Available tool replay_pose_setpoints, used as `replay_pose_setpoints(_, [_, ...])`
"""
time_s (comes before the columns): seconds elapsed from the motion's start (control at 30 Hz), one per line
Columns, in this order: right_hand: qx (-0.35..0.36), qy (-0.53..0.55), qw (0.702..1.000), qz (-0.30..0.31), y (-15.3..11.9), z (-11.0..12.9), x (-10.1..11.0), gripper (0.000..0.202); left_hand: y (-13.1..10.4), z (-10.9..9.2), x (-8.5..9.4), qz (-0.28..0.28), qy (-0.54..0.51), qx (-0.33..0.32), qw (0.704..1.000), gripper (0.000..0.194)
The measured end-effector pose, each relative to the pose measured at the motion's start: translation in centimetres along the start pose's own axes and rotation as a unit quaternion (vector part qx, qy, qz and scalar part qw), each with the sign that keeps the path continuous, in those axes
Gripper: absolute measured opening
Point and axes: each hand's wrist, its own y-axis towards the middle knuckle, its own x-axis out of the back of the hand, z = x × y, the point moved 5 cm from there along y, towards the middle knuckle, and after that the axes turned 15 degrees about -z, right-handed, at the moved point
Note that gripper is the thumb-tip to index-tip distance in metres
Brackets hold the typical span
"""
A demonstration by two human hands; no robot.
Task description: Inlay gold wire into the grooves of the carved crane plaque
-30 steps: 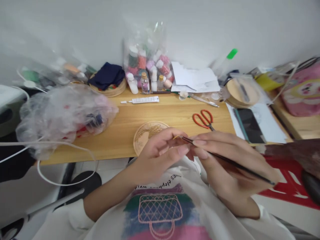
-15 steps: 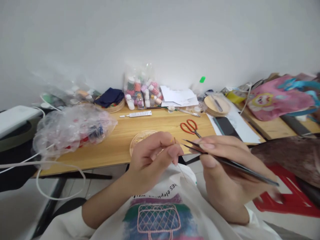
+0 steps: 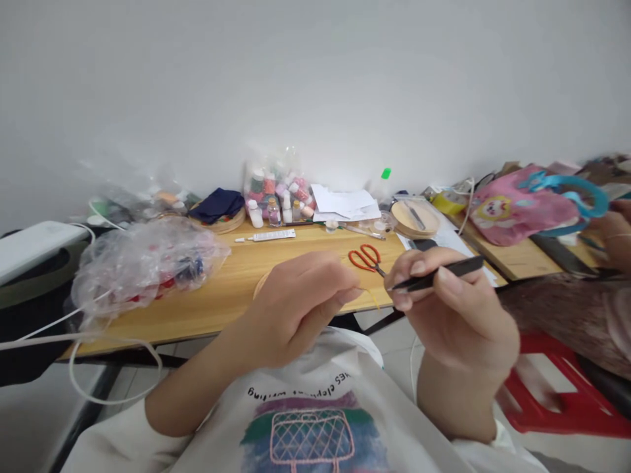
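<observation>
My left hand (image 3: 300, 302) is closed in a pinch, back of the hand toward me, near the front edge of the table. A thin yellow strand (image 3: 373, 297), which looks like thread or fine wire, sticks out to the right of its fingertips. My right hand (image 3: 458, 315) is wrapped round black tweezers (image 3: 444, 272). Their tips point left toward the strand, with a small gap visible between. Behind my left hand a round wooden disc (image 3: 258, 285) is mostly hidden. Red-handled scissors (image 3: 365, 257) lie beyond my hands.
On the wooden table (image 3: 197, 315) stand small bottles (image 3: 256, 214), a white tube (image 3: 273, 235), papers (image 3: 345, 202) and a crumpled plastic bag (image 3: 142, 263). A pink bag (image 3: 522, 203) lies at right, by another person's hand (image 3: 616, 230). A red stool (image 3: 552, 387) stands below.
My right hand has turned, so the tweezers now tilt up to the right. My left hand has rolled over, back toward me. The view has shifted slightly, and another person's hand shows at right.
</observation>
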Motion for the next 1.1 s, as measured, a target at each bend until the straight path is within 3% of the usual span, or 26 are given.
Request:
replay_pose_setpoints(0.2, [-0.071, 0.015, 0.996, 0.045, -0.4, -0.9, -0.1, 0.008, 0.3, -0.4, -0.4, 0.058, 0.033, -0.020, 0.998, 0.024])
replay_pose_setpoints(0.6, [-0.028, 0.009, 0.998, 0.060, -0.1, -1.9, 0.5, 0.006, 0.3, 0.1, -0.3, 0.072, 0.076, -0.010, 0.994, 0.026])
replay_pose_setpoints(1.1, [-0.037, 0.023, 0.998, 0.040, 0.8, -3.7, 0.9, 0.008, 0.2, 1.5, -0.3, 0.061, 0.096, 0.006, 0.994, 0.019])
